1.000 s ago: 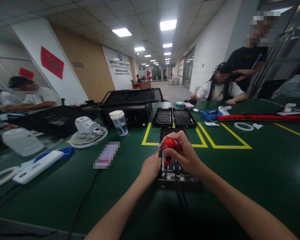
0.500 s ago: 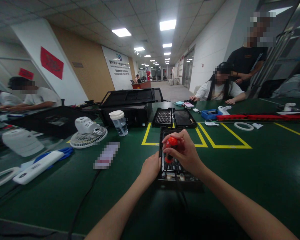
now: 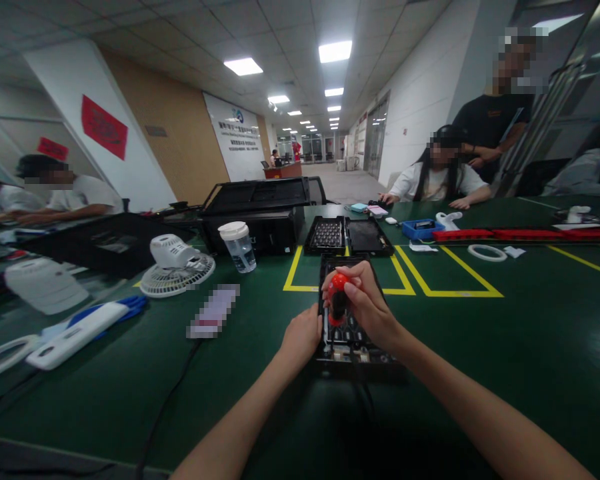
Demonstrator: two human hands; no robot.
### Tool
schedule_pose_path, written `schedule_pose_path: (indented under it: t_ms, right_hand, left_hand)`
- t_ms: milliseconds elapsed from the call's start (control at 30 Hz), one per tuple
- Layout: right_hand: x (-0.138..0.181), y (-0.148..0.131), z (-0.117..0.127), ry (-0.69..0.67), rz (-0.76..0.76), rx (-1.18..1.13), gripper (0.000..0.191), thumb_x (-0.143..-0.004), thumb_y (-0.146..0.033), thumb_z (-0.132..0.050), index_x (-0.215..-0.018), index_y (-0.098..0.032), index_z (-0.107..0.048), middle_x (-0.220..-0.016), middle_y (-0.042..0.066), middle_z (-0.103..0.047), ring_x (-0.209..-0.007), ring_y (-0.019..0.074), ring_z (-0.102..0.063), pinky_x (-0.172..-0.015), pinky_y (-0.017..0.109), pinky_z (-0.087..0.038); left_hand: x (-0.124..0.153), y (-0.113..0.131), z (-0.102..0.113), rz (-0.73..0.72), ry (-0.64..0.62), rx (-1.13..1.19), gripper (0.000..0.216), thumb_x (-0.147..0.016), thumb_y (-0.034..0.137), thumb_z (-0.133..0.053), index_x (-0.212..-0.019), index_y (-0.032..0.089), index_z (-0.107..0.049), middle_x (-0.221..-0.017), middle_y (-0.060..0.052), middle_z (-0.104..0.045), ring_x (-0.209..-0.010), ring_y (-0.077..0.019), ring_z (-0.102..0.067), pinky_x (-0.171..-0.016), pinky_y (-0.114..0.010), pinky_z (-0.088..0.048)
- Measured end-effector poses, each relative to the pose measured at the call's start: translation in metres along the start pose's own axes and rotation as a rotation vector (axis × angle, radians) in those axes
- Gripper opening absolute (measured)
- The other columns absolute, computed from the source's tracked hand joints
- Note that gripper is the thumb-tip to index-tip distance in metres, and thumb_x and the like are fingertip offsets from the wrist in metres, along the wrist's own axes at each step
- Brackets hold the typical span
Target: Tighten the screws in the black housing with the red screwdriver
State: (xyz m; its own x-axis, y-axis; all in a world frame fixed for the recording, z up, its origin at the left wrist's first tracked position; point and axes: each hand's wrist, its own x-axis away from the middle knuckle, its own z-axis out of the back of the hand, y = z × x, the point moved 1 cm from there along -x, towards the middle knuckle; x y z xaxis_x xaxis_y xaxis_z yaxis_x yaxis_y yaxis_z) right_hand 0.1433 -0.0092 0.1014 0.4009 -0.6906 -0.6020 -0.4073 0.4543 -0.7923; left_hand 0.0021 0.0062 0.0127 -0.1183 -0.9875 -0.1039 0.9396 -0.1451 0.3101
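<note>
A black rectangular case (image 3: 357, 357) lies on the table in front of me, its inside showing dark rows of parts and a pale strip near the closest end. My left hand (image 3: 303, 333) grips the case's left edge, the fingertips partly hidden behind it. Above the case, my right hand (image 3: 365, 300) is closed around the red-and-black handle of a screwdriver (image 3: 337, 300), which stands nearly upright. Its shaft points down into the case; the tip is too small to make out. A dark cable runs from the case's near end.
Beyond the case lie an opened black case (image 3: 370, 237), a large black box (image 3: 275, 230) and a lidded cup (image 3: 240, 250). To the left are a white fan (image 3: 177, 273), a phone (image 3: 214, 310) and a white power bank (image 3: 80, 333). A blue tray (image 3: 423, 230) sits right. Co-workers sit around.
The screwdriver handle has tilted slightly left, and my right-hand fingers have turned around it, the thumb now higher on the grip. My left hand and the case stay put.
</note>
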Motion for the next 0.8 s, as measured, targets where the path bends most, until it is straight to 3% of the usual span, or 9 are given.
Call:
schedule_pose_path:
  t_ms: [133, 400, 800]
  right_hand:
    - [0.0, -0.001, 0.003, -0.019, -0.003, 0.08, 0.017, -0.087, -0.029, -0.043, -0.103, -0.023, -0.041, -0.094, 0.004, -0.048, -0.087, 0.0146, -0.052, -0.077, 0.033, -0.045]
    - [-0.005, -0.008, 0.003, -0.08, 0.031, 0.114, 0.009, -0.086, -0.023, -0.045, -0.091, -0.021, -0.037, -0.099, 0.006, -0.053, -0.095, 0.0149, -0.053, -0.078, 0.033, -0.044]
    - [-0.005, -0.009, 0.001, -0.032, 0.047, 0.067, 0.017, -0.079, -0.016, -0.055, -0.085, -0.021, -0.039, -0.088, 0.003, -0.055, -0.085, 0.0142, -0.058, -0.073, 0.03, -0.047]
  left_hand:
    - [0.0, 0.001, 0.001, -0.004, 0.005, 0.015, 0.025, -0.087, 0.029, -0.028, -0.101, 0.019, -0.046, -0.093, -0.007, -0.061, -0.083, -0.0178, -0.059, -0.07, -0.027, -0.042]
    - [0.001, 0.0, 0.001, -0.016, 0.015, 0.023, 0.024, -0.088, 0.029, -0.027, -0.098, 0.02, -0.045, -0.092, -0.006, -0.061, -0.082, -0.0168, -0.059, -0.07, -0.025, -0.042]
    - [-0.001, 0.0, 0.0, -0.005, 0.008, 0.015, 0.022, -0.087, 0.028, -0.028, -0.095, 0.019, -0.047, -0.089, -0.007, -0.062, -0.08, -0.0179, -0.06, -0.068, -0.026, -0.041]
